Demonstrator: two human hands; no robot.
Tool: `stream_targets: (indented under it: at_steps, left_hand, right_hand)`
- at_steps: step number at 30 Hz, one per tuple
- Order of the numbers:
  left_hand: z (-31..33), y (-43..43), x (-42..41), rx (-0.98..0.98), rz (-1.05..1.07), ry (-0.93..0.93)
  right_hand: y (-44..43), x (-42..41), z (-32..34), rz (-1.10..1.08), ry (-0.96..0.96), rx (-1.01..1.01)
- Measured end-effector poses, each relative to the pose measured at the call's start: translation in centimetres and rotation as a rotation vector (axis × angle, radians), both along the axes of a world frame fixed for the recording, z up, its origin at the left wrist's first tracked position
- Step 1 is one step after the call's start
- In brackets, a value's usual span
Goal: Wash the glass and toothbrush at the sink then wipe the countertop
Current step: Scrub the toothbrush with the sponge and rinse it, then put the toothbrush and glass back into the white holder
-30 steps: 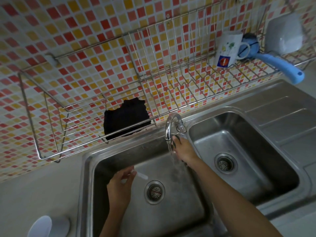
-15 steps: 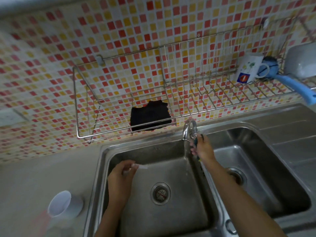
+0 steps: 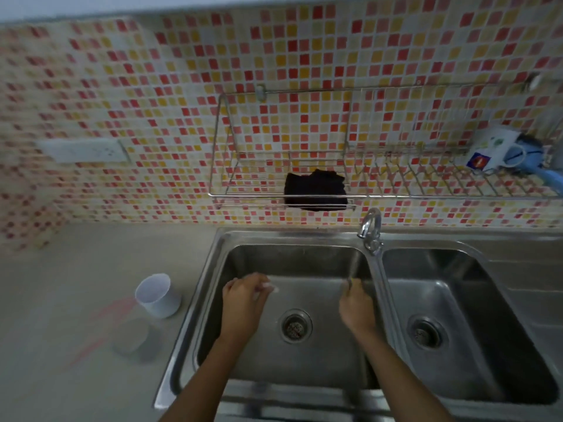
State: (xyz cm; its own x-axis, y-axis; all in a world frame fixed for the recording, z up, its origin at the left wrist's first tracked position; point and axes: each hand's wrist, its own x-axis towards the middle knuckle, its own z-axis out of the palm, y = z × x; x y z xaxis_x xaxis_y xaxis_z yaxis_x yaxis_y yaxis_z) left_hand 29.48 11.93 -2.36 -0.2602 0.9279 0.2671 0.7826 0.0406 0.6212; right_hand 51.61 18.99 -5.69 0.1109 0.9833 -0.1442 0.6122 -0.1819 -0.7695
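Note:
My left hand (image 3: 243,303) hovers over the left basin (image 3: 304,354) and pinches a thin white toothbrush (image 3: 272,288), whose tip points right. My right hand (image 3: 356,309) is in the same basin, loosely curled and holding nothing I can see. Its fingertips are at the foot of the water stream (image 3: 353,266) running from the faucet (image 3: 370,226). A white cup (image 3: 157,295) stands on the countertop (image 3: 76,300) just left of the sink. In front of the cup lies a blurred grey round shape (image 3: 134,336) with red streaks; I cannot make out what it is.
A black cloth (image 3: 315,190) hangs in the wire rack (image 3: 274,196) on the tiled wall above the faucet. A printed mug (image 3: 493,150) and a blue-handled item (image 3: 548,178) sit at the rack's right end. The right basin (image 3: 451,330) adjoins the left. A wall socket (image 3: 82,150) is at left.
My right hand has come down from the faucet into the left basin, under the stream. My left hand keeps the toothbrush. The view has pulled back and shifted left, showing more countertop.

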Motion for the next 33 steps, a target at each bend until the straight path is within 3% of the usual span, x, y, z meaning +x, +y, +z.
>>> stream_targets:
  at_steps: [2, 5, 9, 14, 17, 23, 26, 28, 30, 33]
  left_hand:
    - [0.1, -0.6, -0.5, 0.001, 0.029, -0.03]
    - [1.0, -1.3, -1.8, 0.037, 0.076, -0.077]
    - [3.0, -1.6, -4.2, 0.076, 0.108, -0.083]
    - [5.9, -1.4, -8.2, 0.089, 0.207, -0.136]
    - [7.5, -1.6, -11.0, 0.145, 0.221, -0.106]
    - [8.3, -2.9, -18.0, 0.182, 0.255, -0.082]
    - [7.5, -3.7, -21.4, 0.135, 0.274, -0.105]
    - [6.6, -4.3, -23.3, 0.104, 0.286, -0.11]
    - [5.6, -4.7, -25.0, 0.069, 0.29, -0.111]
    - [3.6, -4.9, -26.9, 0.001, 0.26, -0.091]
  right_hand:
    - [-0.3, -0.4, -0.5, 0.066, -0.123, -0.133]
    - [0.0, -2.4, 2.4, 0.192, -0.201, 0.108]
    - [1.3, -7.2, 11.9, 0.255, 0.126, 0.318]
    - [5.6, -13.0, 20.2, 0.286, 0.307, 0.593]
    - [9.7, -16.2, 21.2, 0.275, 0.175, 0.631]
    - [16.4, -19.7, 16.6, 0.351, -0.362, 0.289]
    - [15.4, -19.9, 16.3, 0.335, -0.4, 0.206]
    - [13.9, -20.0, 16.4, 0.264, -0.359, 0.326]
    - [11.1, -20.6, 15.9, 0.229, -0.311, 0.603]
    - [3.9, -23.1, 12.5, 0.268, -0.072, 0.893]
